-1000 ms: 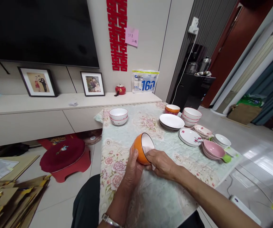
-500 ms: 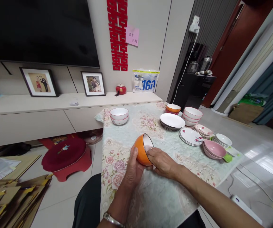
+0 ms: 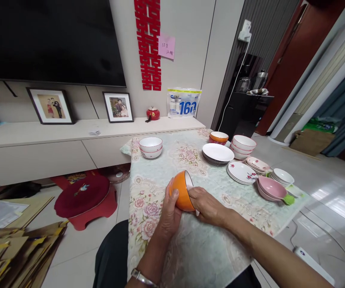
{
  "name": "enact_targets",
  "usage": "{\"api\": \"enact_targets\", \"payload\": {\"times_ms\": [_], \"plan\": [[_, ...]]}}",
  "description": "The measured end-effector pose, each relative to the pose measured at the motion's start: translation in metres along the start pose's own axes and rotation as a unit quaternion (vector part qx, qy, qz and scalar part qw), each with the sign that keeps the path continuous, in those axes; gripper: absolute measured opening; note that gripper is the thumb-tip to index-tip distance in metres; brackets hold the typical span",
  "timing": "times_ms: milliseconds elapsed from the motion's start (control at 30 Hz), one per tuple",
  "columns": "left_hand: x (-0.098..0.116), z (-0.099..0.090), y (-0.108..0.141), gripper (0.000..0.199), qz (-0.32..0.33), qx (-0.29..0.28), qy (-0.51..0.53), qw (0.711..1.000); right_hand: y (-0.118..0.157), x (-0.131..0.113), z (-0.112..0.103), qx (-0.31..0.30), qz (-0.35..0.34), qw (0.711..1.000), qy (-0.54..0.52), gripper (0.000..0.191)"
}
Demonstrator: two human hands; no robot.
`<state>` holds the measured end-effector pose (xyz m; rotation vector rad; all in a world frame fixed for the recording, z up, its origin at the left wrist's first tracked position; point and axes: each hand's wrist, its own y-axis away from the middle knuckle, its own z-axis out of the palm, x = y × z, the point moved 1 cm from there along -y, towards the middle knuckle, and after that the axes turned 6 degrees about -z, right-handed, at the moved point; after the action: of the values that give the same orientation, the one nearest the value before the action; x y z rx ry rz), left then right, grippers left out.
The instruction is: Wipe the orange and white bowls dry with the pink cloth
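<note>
- At my far left, folded cardboard [image 3: 19, 256] lies in a heap on the floor, with a red stool [image 3: 85, 196] to its right, topped by a dark red cushion.
- Next comes the surface [image 3: 166, 170], covered by a pale cloth with printed roses; near its far left corner two white bowls [image 3: 150, 147] with pink rims sit one inside the other.
- My left hand [image 3: 170, 208] is clamped on the orange bowl, its thumb across the outer wall and its palm behind.
- The orange bowl [image 3: 184, 191] is between my two hands, over the near part of the surface, tipped on its side so that its white inside faces right.
- My right hand [image 3: 208, 205] meets the rim with fingers bent in at the mouth; they are partly hidden, so I cannot tell whether they close on anything. Something whitish shows just below them, too small to make out.
- Farther right, well apart from my hands, stand a stack of white plates [image 3: 218, 152] with dark edges, and behind it another orange bowl [image 3: 219, 135].
- Then come flowered plates [image 3: 240, 171], with a stack of pink-rimmed bowls [image 3: 243, 144] beyond them.
- Last are pink bowls [image 3: 271, 188] with a green handle, just beside small white bowls [image 3: 283, 176].
</note>
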<state>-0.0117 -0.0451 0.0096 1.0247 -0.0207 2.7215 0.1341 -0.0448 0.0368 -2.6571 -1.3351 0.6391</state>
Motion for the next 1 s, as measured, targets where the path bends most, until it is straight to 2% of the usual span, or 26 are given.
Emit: {"api": "enact_targets", "payload": {"times_ms": [67, 133, 167, 200, 267, 300, 333, 367, 400, 500, 567, 633, 700, 767, 833, 900, 933, 967, 1000], "plan": [[0.000, 0.001, 0.000, 0.066, -0.014, -0.024, 0.012, 1.000, 0.002, 0.001, -0.002, 0.010, 0.007, 1.000, 0.017, 0.015], [0.000, 0.003, 0.000, 0.068, -0.009, -0.042, 0.017, 0.999, 0.001, -0.005, -0.005, 0.045, 0.038, 0.997, -0.056, 0.008], [0.001, 0.003, 0.000, 0.071, 0.003, -0.046, 0.016, 0.999, -0.001, -0.010, -0.007, 0.065, 0.062, 0.989, -0.120, 0.010], [0.001, 0.003, 0.000, 0.074, 0.015, -0.048, 0.011, 0.999, -0.003, -0.015, -0.009, 0.088, 0.088, 0.973, -0.194, 0.015], [0.002, 0.003, 0.000, 0.079, 0.032, -0.049, 0.001, 0.998, -0.007, -0.025, -0.012, 0.130, 0.134, 0.924, -0.334, 0.020], [0.002, 0.003, 0.001, 0.081, 0.036, -0.048, -0.006, 0.998, -0.008, -0.028, -0.013, 0.144, 0.148, 0.901, -0.380, 0.021], [0.002, 0.002, 0.001, 0.082, 0.039, -0.046, -0.011, 0.998, -0.010, -0.030, -0.013, 0.152, 0.150, 0.891, -0.401, 0.021], [0.002, 0.002, 0.001, 0.080, 0.040, -0.045, -0.012, 0.998, -0.010, -0.030, -0.012, 0.151, 0.139, 0.896, -0.395, 0.021], [0.001, 0.001, 0.002, 0.077, 0.039, -0.042, -0.010, 0.998, -0.010, -0.028, -0.011, 0.136, 0.118, 0.913, -0.365, 0.019], [0.000, -0.001, 0.002, 0.063, 0.017, -0.030, 0.008, 0.999, -0.005, -0.014, -0.003, 0.058, 0.046, 0.980, -0.186, 0.012], [-0.001, -0.001, 0.001, 0.060, -0.004, -0.024, 0.016, 1.000, -0.001, -0.003, 0.001, 0.018, 0.012, 0.998, -0.065, 0.018], [-0.001, 0.000, 0.000, 0.061, -0.025, -0.025, 0.018, 0.999, 0.002, 0.003, 0.001, 0.011, -0.002, 1.000, 0.000, 0.022], [0.000, 0.001, -0.001, 0.065, -0.030, -0.031, 0.018, 0.999, 0.002, 0.001, -0.003, 0.025, 0.020, 0.999, -0.027, 0.017], [0.001, 0.003, -0.001, 0.071, -0.005, -0.031, 0.014, 0.999, 0.000, -0.009, -0.009, 0.048, 0.076, 0.986, -0.144, 0.011], [0.001, 0.004, -0.001, 0.079, 0.021, -0.030, 0.005, 0.999, -0.004, -0.020, -0.014, 0.087, 0.138, 0.941, -0.298, 0.015], [0.001, 0.003, 0.000, 0.084, 0.031, -0.032, -0.006, 0.999, -0.008, -0.027, -0.016, 0.125, 0.166, 0.890, -0.405, 0.018], [0.001, 0.003, 0.000, 0.084, 0.033, -0.035, -0.009, 0.999, -0.009, -0.028, -0.016, 0.134, 0.161, 0.883, -0.420, 0.019], [0.001, 0.003, 0.001, 0.082, 0.036, -0.037, -0.008, 0.999, -0.009, -0.028, -0.015, 0.131, 0.143, 0.893, -0.406, 0.019], [0.001, 0.002, 0.001, 0.077, 0.036, -0.037, -0.004, 0.999, -0.009, -0.025, -0.013, 0.115, 0.116, 0.916, -0.367, 0.018]]}}
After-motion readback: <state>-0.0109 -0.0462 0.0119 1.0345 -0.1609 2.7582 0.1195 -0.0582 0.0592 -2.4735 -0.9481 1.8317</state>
